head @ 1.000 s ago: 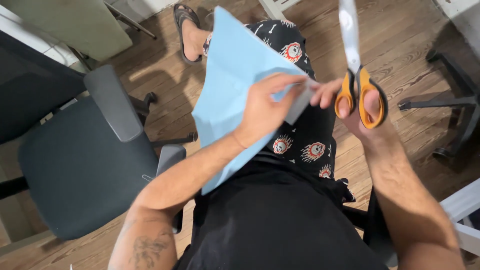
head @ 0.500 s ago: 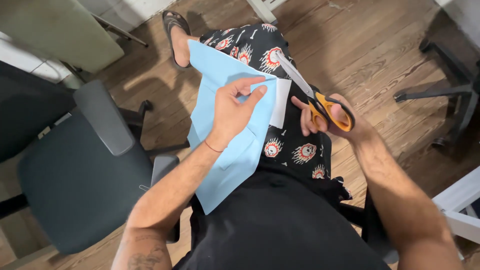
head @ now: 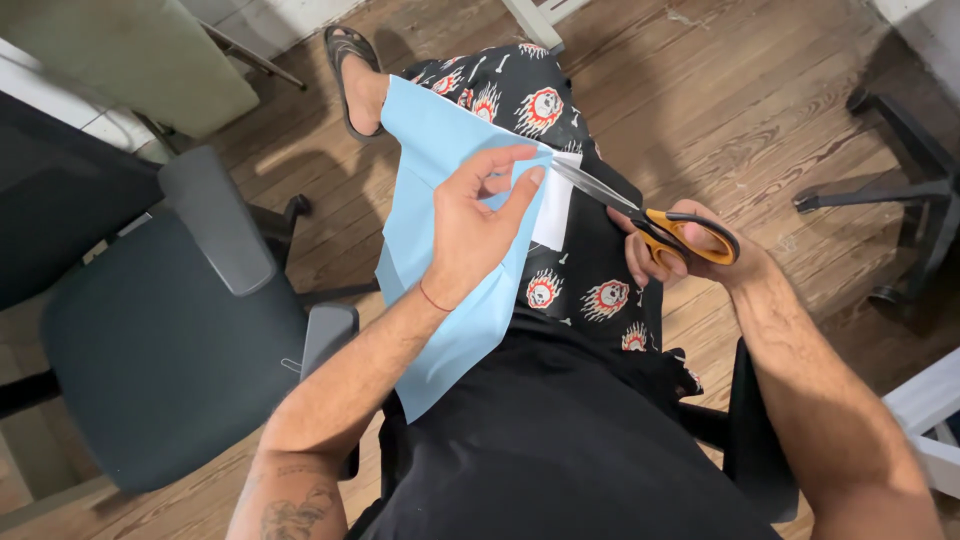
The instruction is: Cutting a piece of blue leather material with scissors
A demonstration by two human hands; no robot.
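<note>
A light blue sheet of paper (head: 440,140) lies folded over my lap, with a white underside strip (head: 553,215) showing at its right edge. My left hand (head: 475,225) pinches the paper near that edge, thumb and forefinger on the fold. My right hand (head: 700,250) grips orange-handled scissors (head: 690,232). Their silver blades (head: 590,185) point up-left and meet the paper's right edge just beside my left fingertips. I am seated, in a black shirt and black patterned shorts.
A dark grey office chair (head: 160,340) stands at my left, close to my elbow. Another chair's black base (head: 900,190) is at the right. A sandalled foot (head: 352,75) rests on the wooden floor ahead. White furniture (head: 925,410) sits at the lower right.
The scissors came down from upright at the right and now point at the paper's edge. My left hand shifted its grip on the paper, and the view dropped toward my lap.
</note>
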